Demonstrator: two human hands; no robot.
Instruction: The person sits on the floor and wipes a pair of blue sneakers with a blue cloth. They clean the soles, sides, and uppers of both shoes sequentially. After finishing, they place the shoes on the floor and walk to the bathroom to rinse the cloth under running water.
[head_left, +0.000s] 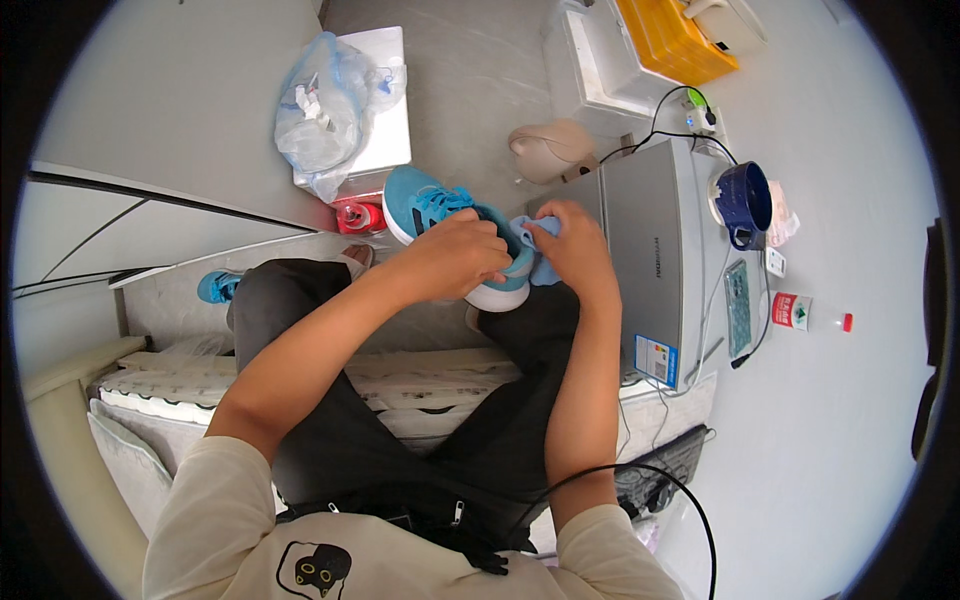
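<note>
A turquoise lace-up sneaker (424, 202) with a white sole is held up in front of me, toe pointing to the upper left. My left hand (463, 255) grips it at the collar, fingers bent over the opening. At the heel, my right hand (568, 241) pinches a light blue cloth (545, 271), part of it bunched between thumb and fingers and part hanging by the heel. The inside of the shoe is mostly hidden by my left hand. Another turquoise sneaker (219, 286) is on the floor at the left, beside my knee.
A small grey refrigerator (641, 225) stands at the right, bearing a dark blue mug (742, 204), a phone (739, 307) and cables. A plastic bag (322, 112) lies on a white foam box (390, 142), near a red bottle (361, 218). A beige kettle-like object (551, 150) stands on the floor.
</note>
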